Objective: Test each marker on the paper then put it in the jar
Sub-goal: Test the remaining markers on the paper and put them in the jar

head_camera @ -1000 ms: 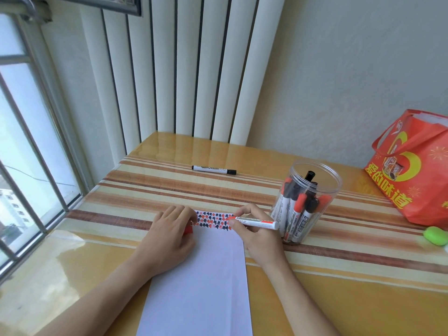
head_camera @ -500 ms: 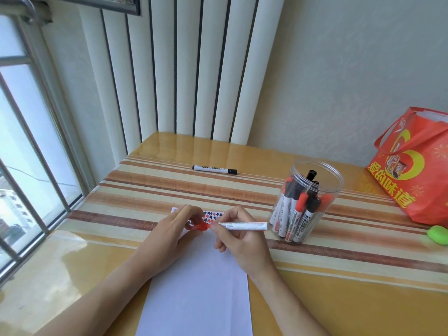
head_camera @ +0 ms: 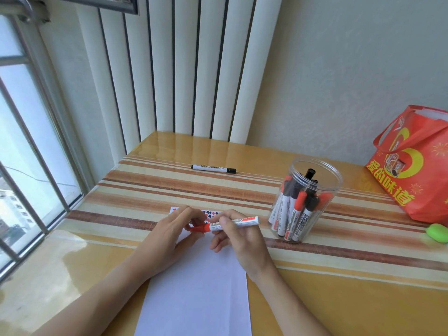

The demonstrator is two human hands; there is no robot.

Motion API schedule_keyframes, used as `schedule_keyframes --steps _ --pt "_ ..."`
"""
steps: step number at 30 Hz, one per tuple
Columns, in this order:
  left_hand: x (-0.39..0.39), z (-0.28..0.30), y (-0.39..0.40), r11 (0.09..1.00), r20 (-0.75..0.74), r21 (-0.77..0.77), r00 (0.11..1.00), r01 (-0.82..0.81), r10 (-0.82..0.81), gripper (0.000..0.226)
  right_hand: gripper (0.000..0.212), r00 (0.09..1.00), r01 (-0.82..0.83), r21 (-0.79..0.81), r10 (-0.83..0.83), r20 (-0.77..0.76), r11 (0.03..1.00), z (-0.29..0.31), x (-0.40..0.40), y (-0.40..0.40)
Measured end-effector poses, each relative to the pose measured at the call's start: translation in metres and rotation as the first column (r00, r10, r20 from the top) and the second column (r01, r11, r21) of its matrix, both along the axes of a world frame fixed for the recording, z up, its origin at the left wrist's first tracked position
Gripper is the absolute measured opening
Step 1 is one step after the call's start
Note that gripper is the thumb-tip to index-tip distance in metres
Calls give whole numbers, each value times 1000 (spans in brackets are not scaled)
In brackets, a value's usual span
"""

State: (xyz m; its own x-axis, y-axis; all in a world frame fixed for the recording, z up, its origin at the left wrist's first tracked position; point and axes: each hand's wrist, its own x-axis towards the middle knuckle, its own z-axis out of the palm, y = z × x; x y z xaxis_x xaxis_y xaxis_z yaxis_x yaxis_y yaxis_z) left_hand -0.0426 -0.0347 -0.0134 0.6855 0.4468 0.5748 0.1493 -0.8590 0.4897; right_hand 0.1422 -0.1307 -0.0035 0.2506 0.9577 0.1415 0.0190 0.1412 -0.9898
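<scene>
The right hand [head_camera: 238, 241] pinches the red marker [head_camera: 228, 224] over the paper [head_camera: 198, 294] while the left hand [head_camera: 167, 236] pinches its cap, and a loose cap could let ink smear things in the jar [head_camera: 305, 200].

A glossy yellow table [head_camera: 339, 299] carries a striped runner [head_camera: 169, 190]. On it lie white paper [head_camera: 198, 299], a black marker [head_camera: 213, 168], a clear jar [head_camera: 306, 200] (holding markers), a red bag [head_camera: 417, 166] and a green object [head_camera: 438, 232].

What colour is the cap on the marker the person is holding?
Red: the cap sits on the white-barrelled marker between both hands, seen best in the head view.
</scene>
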Motion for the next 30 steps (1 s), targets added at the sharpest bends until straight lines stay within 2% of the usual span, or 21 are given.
schedule_keyframes --steps 3,7,12,14,16,17,19,20,25,30 --pt "-1 -1 -2 1000 -14 10 1000 14 -14 21 13 996 30 -12 -29 89 999 -5 1 1" --pt "-1 -4 3 995 -5 63 997 -71 72 21 9 997 -66 -21 67 45 998 2 5 -1" --pt "4 -9 11 982 -48 115 987 -149 155 26 26 995 -81 -28 79 -69 996 14 10 -5" --pt "4 -11 12 977 -64 126 982 -171 180 27 24 998 -18 -32 16 -57 999 13 15 -3" --pt "3 -13 13 971 -84 118 972 -207 218 29 7 995 68 -23 -66 69 997 7 25 0" --pt "3 -14 14 969 -104 105 967 -222 232 32 1 973 106 -12 -101 210 994 4 30 1" --pt "3 -17 13 973 -175 59 957 -224 231 37 5 848 135 15 -123 516 991 -2 38 0" --pt "4 -18 12 976 -209 49 954 -211 216 39 8 792 119 29 -113 601 992 -3 39 0" --pt "6 -15 9 982 -246 108 953 -156 179 35 15 707 92 117 -147 692 989 -10 26 4" --pt "7 -16 11 983 -298 88 937 -164 183 30 12 685 135 152 -202 700 979 -13 22 8"
